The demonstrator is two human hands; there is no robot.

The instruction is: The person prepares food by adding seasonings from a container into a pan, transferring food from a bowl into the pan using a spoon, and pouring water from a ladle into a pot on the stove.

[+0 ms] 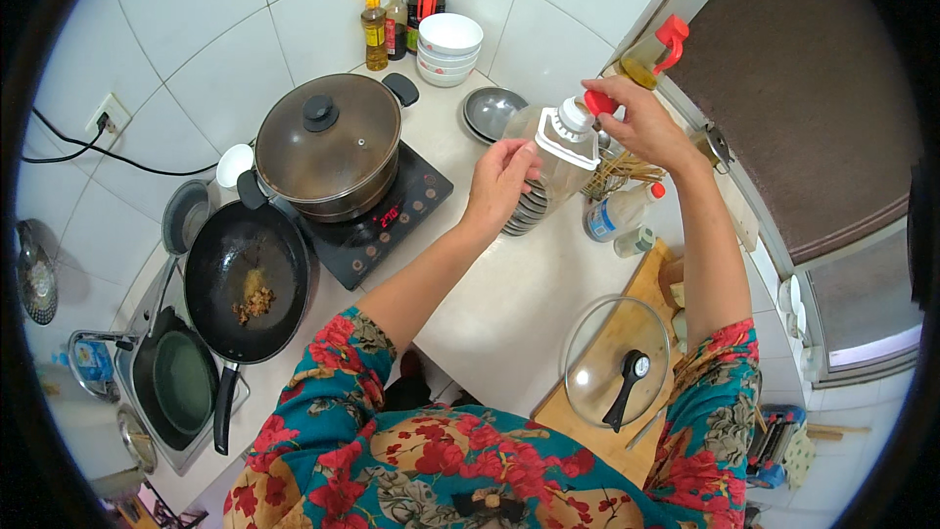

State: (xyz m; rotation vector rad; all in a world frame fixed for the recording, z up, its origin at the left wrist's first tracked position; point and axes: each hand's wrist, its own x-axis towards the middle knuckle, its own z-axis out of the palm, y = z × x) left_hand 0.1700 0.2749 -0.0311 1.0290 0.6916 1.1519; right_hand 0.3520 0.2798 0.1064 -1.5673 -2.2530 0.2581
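Note:
My right hand [646, 121] pinches a red screw cap [600, 103] close beside the white neck of a large clear plastic jug [562, 176]. Whether the cap touches the neck is not plain. My left hand [503, 184] is at the jug's near left side, by its white handle, fingers curled; how firmly it holds the jug is hard to tell. The jug stands on the white countertop. Left of it, a lidded pot [327, 139] sits on an induction cooker [389, 217]. A black frying pan [246, 279] with some browned food lies further left.
Stacked bowls [449, 37] and sauce bottles [374, 33] stand at the back wall. Grey metal dishes [493, 110] lie behind the jug; a bottle with a red cap [617, 213] stands right. A glass lid [617, 323] rests on a wooden cutting board [558, 419]. The sink [183, 455] is left.

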